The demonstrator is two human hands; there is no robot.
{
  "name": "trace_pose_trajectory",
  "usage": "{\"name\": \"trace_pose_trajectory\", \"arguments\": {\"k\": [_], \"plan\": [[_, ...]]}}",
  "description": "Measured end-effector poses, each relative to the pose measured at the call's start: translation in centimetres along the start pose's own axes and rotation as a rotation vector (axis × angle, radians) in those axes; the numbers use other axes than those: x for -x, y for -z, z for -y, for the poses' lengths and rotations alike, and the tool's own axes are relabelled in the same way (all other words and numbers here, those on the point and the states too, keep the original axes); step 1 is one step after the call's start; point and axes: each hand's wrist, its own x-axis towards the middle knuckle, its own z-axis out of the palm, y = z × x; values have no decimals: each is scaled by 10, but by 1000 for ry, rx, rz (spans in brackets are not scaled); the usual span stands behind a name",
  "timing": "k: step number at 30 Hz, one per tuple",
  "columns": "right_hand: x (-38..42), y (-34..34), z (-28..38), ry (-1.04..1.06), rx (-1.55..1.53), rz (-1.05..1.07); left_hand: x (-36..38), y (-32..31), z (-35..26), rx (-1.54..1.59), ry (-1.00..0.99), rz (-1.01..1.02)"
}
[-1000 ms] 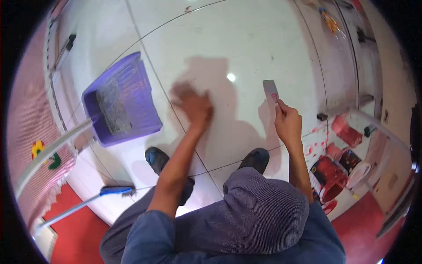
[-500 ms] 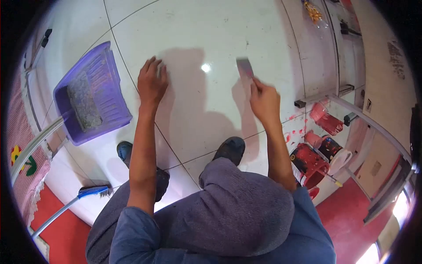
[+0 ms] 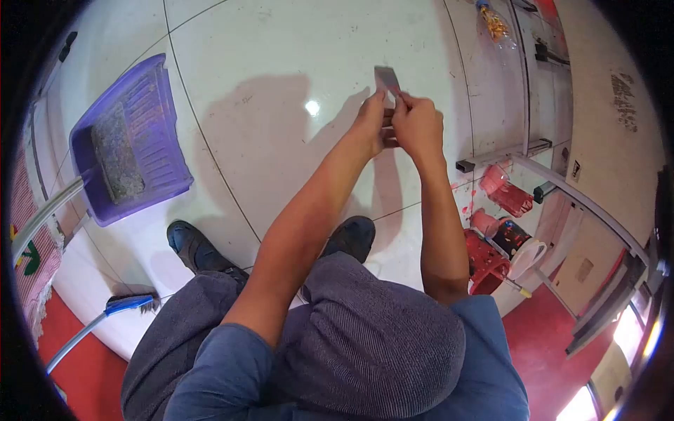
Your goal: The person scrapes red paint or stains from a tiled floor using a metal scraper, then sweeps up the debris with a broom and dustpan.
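Note:
A scraper with a flat grey blade (image 3: 386,77) points away from me above the white tiled floor. My right hand (image 3: 420,128) is closed around its handle, which is mostly hidden by the fingers. My left hand (image 3: 368,126) is against the scraper from the left, thumb up by the base of the blade. Its fingers curl in under my right hand, so their exact hold is partly hidden.
A purple dustpan (image 3: 158,137) holding grey debris lies at left, near a blue-headed broom (image 3: 128,302). Red-smeared paint containers (image 3: 484,263) and a metal frame (image 3: 586,195) stand at right. A plastic bottle with yellow contents (image 3: 495,27) lies at the far right.
My left hand has moved right, from over the floor near the dustpan to the scraper. My right hand has shifted slightly left and away from me with the scraper.

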Motion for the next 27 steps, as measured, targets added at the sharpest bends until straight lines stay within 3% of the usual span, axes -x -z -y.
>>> {"name": "trace_pose_trajectory", "arguments": {"k": [4,7,8,11,15,19,20,24,27], "plan": [[31,-3,-12,5,3,-51,-26,-17,-2,142,-23,-60],[9,21,10,-99,-5,41,-43,-25,-7,-36,-161,-28],[5,14,-1,-68,-51,9,-58,-33,-11,142,-101,-77],[14,3,-22,-18,-25,-18,-57,-38,7,273,-103,-178],[-10,17,0,-20,-38,0,-52,-46,-21,-78,-187,-153],[11,2,-21,94,-36,-75,-50,-40,-3,43,-124,-183],[14,1,-20,134,-21,-69,-60,-33,5,206,-133,-188],[-12,3,-16,65,-6,-39,-47,-47,-20,-73,-157,-213],[13,4,-26,16,32,87,-43,-30,7,-68,-208,-202]]}}
